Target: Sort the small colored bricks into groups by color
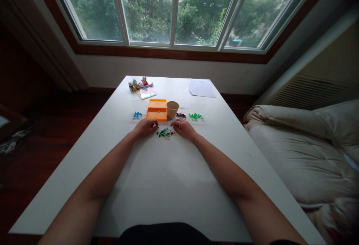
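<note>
A small loose pile of mixed green, blue, yellow and dark pieces (166,133) lies on the white table, between my two hands. My left hand (146,127) rests at the pile's left side, its fingers curled together in front of the orange case. On the other side, my right hand (183,127) has its fingertips drawn together at the pile's upper right edge. Whatever either hand holds is too small to make out. Just beyond are an open orange case (156,109) with a few pale bits in it and a brown paper cup (172,109).
Clear boxes hold blue pieces (137,115), dark brown pieces (181,115) and green pieces (196,117). Farther back are colourful figurines (139,84), a shiny card (146,93) and paper sheets (201,88). A beige sofa (286,155) stands right of the table (168,185).
</note>
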Demonstrator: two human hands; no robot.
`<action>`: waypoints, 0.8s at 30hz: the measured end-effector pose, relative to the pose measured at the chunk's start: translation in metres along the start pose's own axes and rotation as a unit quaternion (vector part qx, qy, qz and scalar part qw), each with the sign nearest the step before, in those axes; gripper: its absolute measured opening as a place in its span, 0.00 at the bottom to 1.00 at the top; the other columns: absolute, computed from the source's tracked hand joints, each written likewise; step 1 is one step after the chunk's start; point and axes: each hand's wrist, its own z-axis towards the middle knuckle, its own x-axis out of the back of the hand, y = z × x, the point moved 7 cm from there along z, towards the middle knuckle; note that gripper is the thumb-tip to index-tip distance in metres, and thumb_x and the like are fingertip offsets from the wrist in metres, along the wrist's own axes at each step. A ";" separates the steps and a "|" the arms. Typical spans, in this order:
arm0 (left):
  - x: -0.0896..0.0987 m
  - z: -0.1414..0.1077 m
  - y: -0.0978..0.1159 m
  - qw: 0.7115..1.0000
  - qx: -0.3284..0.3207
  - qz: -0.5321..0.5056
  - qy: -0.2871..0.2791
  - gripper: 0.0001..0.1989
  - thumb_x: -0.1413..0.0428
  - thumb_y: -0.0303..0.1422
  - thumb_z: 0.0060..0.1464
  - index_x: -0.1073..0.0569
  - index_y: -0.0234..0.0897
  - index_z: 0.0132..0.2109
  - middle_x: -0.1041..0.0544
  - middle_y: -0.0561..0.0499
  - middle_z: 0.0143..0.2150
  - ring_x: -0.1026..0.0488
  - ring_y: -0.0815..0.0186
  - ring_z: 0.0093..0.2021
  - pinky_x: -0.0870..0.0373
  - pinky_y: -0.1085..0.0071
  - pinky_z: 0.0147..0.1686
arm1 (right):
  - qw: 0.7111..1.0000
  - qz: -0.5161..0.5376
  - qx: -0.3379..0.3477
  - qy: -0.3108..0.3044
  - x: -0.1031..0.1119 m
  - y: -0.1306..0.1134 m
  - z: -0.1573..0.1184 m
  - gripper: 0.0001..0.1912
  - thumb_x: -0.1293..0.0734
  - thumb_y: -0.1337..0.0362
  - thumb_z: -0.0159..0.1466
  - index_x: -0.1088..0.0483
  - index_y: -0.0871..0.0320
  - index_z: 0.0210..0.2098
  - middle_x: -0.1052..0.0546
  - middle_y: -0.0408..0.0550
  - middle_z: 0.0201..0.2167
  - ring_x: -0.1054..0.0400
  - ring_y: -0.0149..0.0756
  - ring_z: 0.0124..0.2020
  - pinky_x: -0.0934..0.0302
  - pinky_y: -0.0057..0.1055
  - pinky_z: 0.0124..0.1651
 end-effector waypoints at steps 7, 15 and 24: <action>0.005 0.000 0.005 0.998 0.014 0.043 0.046 0.10 0.47 0.39 0.58 0.22 0.42 0.40 0.24 0.52 0.28 0.32 0.67 0.26 0.46 0.72 0.28 | 0.998 -0.029 0.045 -0.032 -0.013 -0.007 0.004 0.19 0.38 0.75 0.66 0.23 0.51 0.49 0.26 0.49 0.40 0.33 0.36 0.41 0.39 0.33 0.47; 0.045 -0.011 -0.025 0.957 0.178 0.063 0.219 0.12 0.49 0.40 0.62 0.23 0.42 0.44 0.24 0.52 0.29 0.28 0.65 0.30 0.42 0.72 0.31 | 0.998 -0.055 0.010 0.001 -0.007 0.005 0.003 0.09 0.32 0.69 0.64 0.22 0.53 0.41 0.26 0.49 0.39 0.33 0.38 0.42 0.39 0.33 0.46; 0.063 -0.028 -0.068 0.907 0.336 0.080 0.242 0.12 0.47 0.42 0.60 0.24 0.44 0.46 0.20 0.49 0.36 0.25 0.59 0.37 0.37 0.70 0.34 | 0.997 -0.036 -0.053 0.035 0.004 0.030 0.000 0.08 0.34 0.70 0.63 0.22 0.56 0.38 0.25 0.49 0.36 0.33 0.37 0.39 0.38 0.32 0.43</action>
